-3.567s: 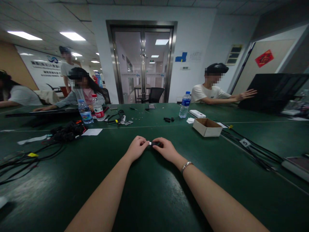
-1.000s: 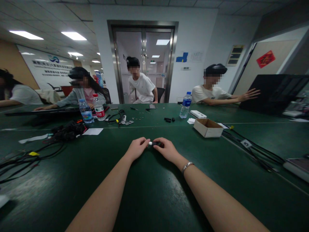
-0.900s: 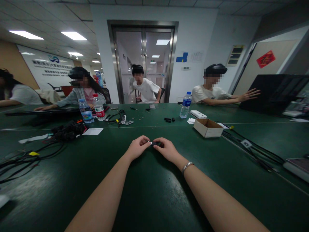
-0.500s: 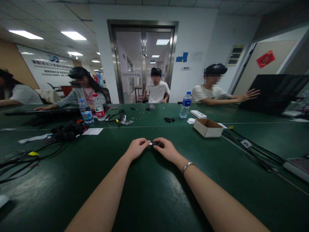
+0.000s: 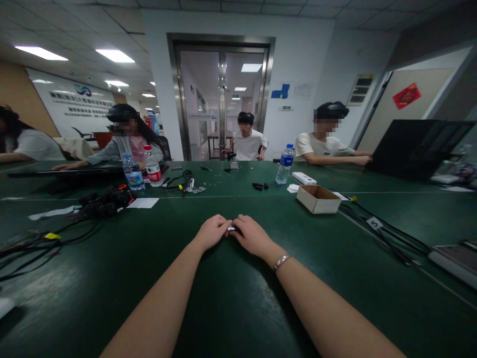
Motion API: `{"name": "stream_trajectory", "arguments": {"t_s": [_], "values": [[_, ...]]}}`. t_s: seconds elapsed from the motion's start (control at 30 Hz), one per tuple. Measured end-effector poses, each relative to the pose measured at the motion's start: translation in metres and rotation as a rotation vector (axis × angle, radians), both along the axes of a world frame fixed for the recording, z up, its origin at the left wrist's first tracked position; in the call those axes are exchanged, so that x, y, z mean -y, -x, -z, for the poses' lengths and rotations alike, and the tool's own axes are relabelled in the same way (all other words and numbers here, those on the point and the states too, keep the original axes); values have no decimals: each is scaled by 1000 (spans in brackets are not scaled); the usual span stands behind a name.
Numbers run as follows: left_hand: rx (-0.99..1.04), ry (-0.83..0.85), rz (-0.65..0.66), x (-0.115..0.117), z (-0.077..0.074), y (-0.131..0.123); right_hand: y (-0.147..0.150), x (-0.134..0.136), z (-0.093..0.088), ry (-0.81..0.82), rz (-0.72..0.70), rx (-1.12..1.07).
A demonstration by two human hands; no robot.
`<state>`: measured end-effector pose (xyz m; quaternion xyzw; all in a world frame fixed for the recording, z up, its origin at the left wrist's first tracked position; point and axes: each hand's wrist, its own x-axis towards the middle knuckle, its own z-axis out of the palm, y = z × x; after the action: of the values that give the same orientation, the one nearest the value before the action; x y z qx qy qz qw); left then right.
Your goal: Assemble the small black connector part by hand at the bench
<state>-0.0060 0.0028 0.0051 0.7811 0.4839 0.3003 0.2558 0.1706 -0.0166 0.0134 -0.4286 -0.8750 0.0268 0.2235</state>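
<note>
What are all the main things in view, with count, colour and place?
Small part: 1, silver and black, between hands
Bottles: 3, clear, two left, one right
Box: 1, white, right of centre
Panels: 2, black, far left and right
Cables: several, black, both sides
Table: 1, green, under hands
People: 4, mostly white tops, beyond table
Glass door: 1, silver frame, back
Bracelet: 1, silver, right wrist
Left hand: 1, bare, on part
Right hand: 1, bare, on part

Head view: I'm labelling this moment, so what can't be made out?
All in the head view:
Small part: partly hidden by the left hand and right hand.
White thing: cut off by the left edge.
Silvery bits: too small to identify.
</note>
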Motion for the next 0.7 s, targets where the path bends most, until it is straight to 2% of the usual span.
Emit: {"name": "stream_trajectory", "arguments": {"t_s": [0.17,0.27,0.4,0.47,0.57,0.63,0.7], "values": [[-31,-27,-32,3,0,-1,3,5,-5,-14,3,42],[-137,-79,-106,12,-4,-3,0,5,-3,41,61,-18],[-406,-141,-210,42,-10,-1,-7,3,-2,142,154,-114],[-493,-117,-216,62,-11,11,-9,2,-3,176,158,-116],[-579,-41,-287,91,-9,57,-10,1,-4,201,142,-91],[-637,-64,-424,111,-6,107,-10,1,-4,204,147,-79],[-646,-163,-599,134,-2,163,-10,2,-4,211,161,-75]]}}
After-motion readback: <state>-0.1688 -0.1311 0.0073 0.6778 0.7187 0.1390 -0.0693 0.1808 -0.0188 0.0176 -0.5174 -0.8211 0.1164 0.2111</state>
